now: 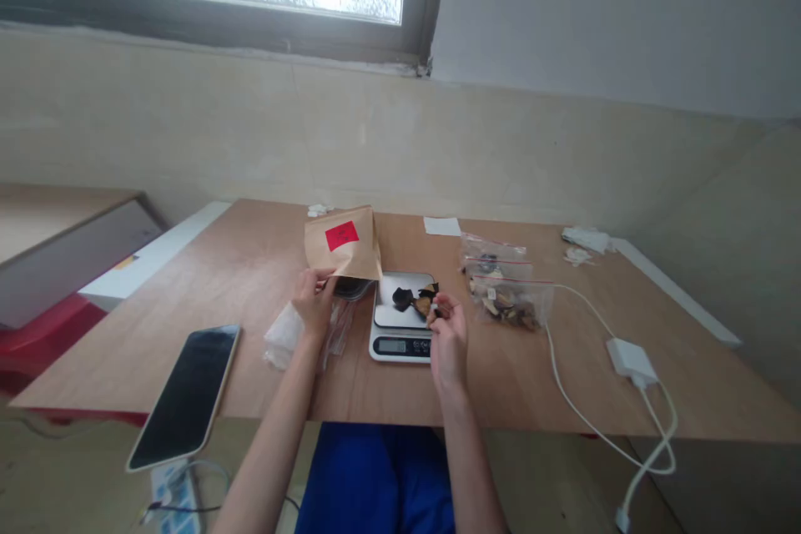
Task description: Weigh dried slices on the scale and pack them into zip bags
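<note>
Kraft-paper bag [354, 260] is pinched at its lower edge between the left hand's [314, 300] fingers; the right hand's [449, 342], nearly closed, grip a dried brown slice [431, 317], digital scale [388, 322] just left of them.

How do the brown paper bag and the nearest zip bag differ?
The paper bag is opaque brown with a red label; the zip bag is clear, showing dark and tan pieces.
The left hand is at the paper bag's lower edge; neither hand touches the zip bag.
Shared: both are near the scale, on opposite sides.
</note>
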